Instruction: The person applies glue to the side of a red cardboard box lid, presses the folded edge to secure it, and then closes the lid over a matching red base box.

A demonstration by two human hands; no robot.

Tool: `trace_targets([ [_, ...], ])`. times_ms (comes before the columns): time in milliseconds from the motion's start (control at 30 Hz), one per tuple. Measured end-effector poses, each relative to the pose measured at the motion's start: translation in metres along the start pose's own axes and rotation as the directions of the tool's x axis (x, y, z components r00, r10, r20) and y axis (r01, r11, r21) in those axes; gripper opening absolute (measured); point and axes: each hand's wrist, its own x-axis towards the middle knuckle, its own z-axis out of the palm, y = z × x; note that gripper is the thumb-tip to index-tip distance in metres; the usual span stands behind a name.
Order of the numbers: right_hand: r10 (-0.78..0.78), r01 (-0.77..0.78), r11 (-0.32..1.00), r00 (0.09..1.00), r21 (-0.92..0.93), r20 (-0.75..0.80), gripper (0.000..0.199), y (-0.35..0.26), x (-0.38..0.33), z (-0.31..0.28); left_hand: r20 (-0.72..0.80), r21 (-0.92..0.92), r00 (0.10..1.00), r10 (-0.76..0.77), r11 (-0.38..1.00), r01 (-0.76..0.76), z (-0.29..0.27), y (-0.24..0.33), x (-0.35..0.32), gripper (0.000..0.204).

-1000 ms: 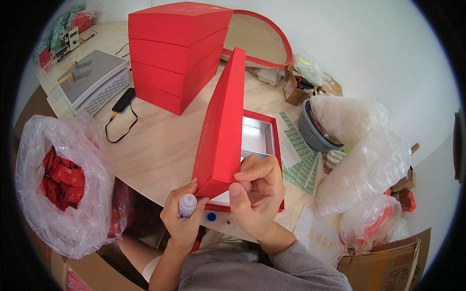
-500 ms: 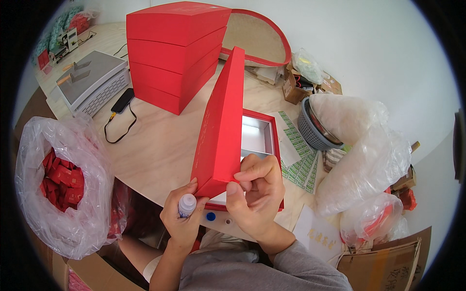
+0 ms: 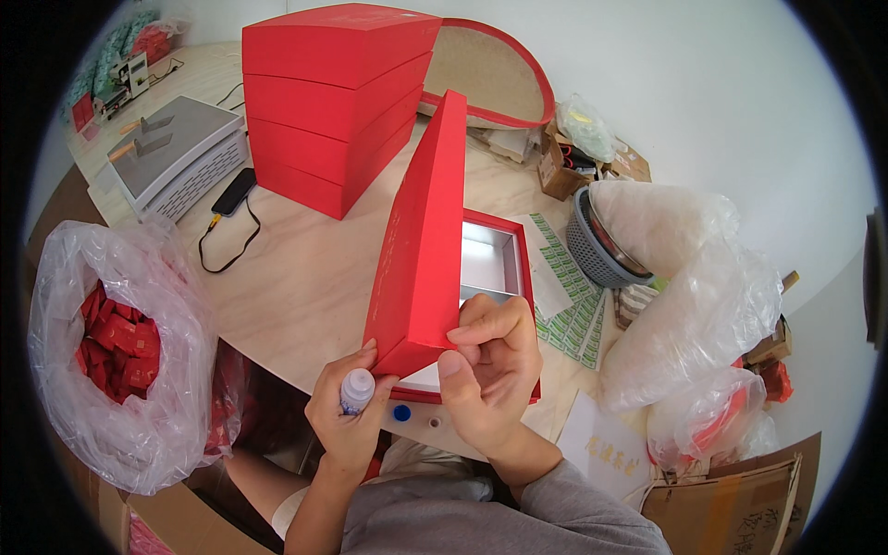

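Observation:
A red box lid (image 3: pixel 416 240) is tipped up on its side above a red box (image 3: pixel 524 268), whose silver-grey compartments partly show behind it. My left hand (image 3: pixel 347 407) is closed, gripping the lid's lower left edge and holding a small white bottle (image 3: pixel 356 390) upright against the palm, its cap off. My right hand (image 3: pixel 495 379) has its fingers curled, with the index fingertip and thumb at the lid's lower right corner, where a small split or loose edge shows. A blue cap (image 3: pixel 401 413) and a small pale ring (image 3: pixel 436 423) lie on the table's near edge.
Stacked red boxes (image 3: pixel 333 111) stand behind the lid. Left are a grey metal appliance (image 3: pixel 176 153), a phone (image 3: pixel 234 191) with a cable, and a plastic bag (image 3: pixel 55 342) of red packets. Right are green-printed sheets (image 3: pixel 578 314), a grey basket (image 3: pixel 592 250) and stuffed clear bags (image 3: pixel 689 296).
My right thumb has shifted very slightly away from the lid's corner. The lid, my left hand and the bottle stay where they were.

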Motion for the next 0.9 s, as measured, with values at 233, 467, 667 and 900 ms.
trace_targets([
  [233,-0.002,0.002,1.0,1.0,-0.005,-0.007,0.025,0.0,-0.001,0.003,-0.001,-0.003,1.0,-0.013,1.0,0.013,0.0,0.0,0.0,0.033],
  [467,0.016,-0.012,0.995,0.999,0.094,-0.042,0.026,0.004,-0.003,0.008,-0.004,-0.011,0.999,-0.054,0.998,0.054,0.0,0.0,-0.002,0.033],
  [667,0.022,-0.009,0.989,0.996,0.151,-0.085,0.026,0.007,-0.005,0.012,-0.01,-0.006,1.0,-0.025,1.0,0.025,0.001,0.001,-0.001,0.033],
  [900,0.031,-0.012,0.986,0.994,0.169,-0.107,0.026,0.006,-0.006,0.015,-0.003,0.0,0.999,-0.032,0.999,0.032,0.001,0.001,-0.001,0.033],
])
